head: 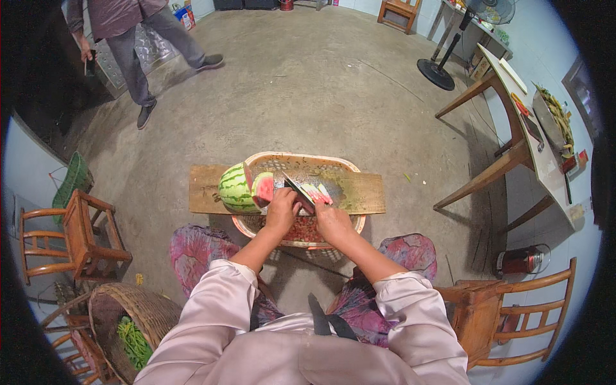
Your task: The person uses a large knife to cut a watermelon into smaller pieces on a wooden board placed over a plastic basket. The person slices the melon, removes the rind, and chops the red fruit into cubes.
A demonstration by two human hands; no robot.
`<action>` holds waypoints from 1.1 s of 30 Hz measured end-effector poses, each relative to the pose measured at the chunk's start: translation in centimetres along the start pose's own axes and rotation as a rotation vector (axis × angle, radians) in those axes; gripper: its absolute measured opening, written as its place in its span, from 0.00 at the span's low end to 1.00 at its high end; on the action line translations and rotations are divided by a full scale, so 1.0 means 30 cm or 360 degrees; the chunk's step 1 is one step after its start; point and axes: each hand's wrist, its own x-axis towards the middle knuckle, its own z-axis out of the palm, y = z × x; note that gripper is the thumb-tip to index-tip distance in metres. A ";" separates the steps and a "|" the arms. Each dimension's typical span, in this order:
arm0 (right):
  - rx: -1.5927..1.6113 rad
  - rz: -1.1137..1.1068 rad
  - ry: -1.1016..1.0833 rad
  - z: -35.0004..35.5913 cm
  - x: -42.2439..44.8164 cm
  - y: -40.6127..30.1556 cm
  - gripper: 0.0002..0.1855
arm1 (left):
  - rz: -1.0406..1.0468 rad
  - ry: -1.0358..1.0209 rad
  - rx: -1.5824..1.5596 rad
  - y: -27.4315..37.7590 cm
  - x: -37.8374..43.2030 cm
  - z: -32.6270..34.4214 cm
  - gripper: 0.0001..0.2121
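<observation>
A wooden board (204, 190) lies across an oval plastic basket (269, 155), inside which small reddish pieces show below the board. My right hand (333, 222) is closed on a kitchen knife (299, 191), its blade slanting up and left across the board. Just left of the blade, my left hand (283, 211) rests with bent fingers on watermelon flesh, mostly hidden beneath it. Thin watermelon strips (318, 192) lie right of the blade. Farther left stand a large striped watermelon piece (237, 188) and a smaller cut piece (263, 187) showing red flesh.
A wooden chair (91, 236) and a wicker basket with green leaves (139, 308) stand at left. At right are another wooden chair (474, 313), a red thermos (517, 262), a table (539, 159) and a standing fan (435, 74). A person (137, 53) stands at upper left.
</observation>
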 end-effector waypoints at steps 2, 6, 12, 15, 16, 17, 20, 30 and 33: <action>0.0064 0.0118 0.0141 0.012 0.024 0.010 0.08 | -0.0006 -0.0015 -0.0036 -0.004 0.000 0.002 0.14; 0.0068 0.0095 0.0093 -0.007 0.024 0.020 0.07 | -0.0017 0.0036 -0.0066 -0.009 -0.002 -0.006 0.12; -0.0019 0.0020 0.0128 -0.039 -0.015 0.007 0.07 | 0.0018 0.0071 0.0006 -0.001 0.001 -0.010 0.11; -0.0036 -0.0112 0.0159 -0.045 -0.031 -0.003 0.07 | 0.0002 0.0063 0.0026 -0.006 -0.002 -0.008 0.10; -0.0032 -0.0072 0.0098 -0.053 -0.033 -0.011 0.07 | -0.0013 0.0045 0.0040 -0.006 -0.001 -0.007 0.10; -0.0027 -0.0033 0.0037 -0.063 -0.035 -0.020 0.07 | -0.0028 0.0026 0.0055 -0.007 0.000 -0.006 0.10; -0.0047 -0.0042 0.0093 -0.068 -0.042 -0.062 0.07 | -0.0040 -0.0001 0.0074 0.001 -0.002 -0.023 0.10; 0.0000 0.0057 0.0158 0.012 0.021 -0.005 0.06 | -0.0033 0.0114 -0.0065 -0.021 -0.003 0.000 0.11; 0.0020 0.0070 0.0099 -0.032 0.007 -0.018 0.07 | -0.0073 0.0107 -0.0022 -0.023 0.000 -0.002 0.10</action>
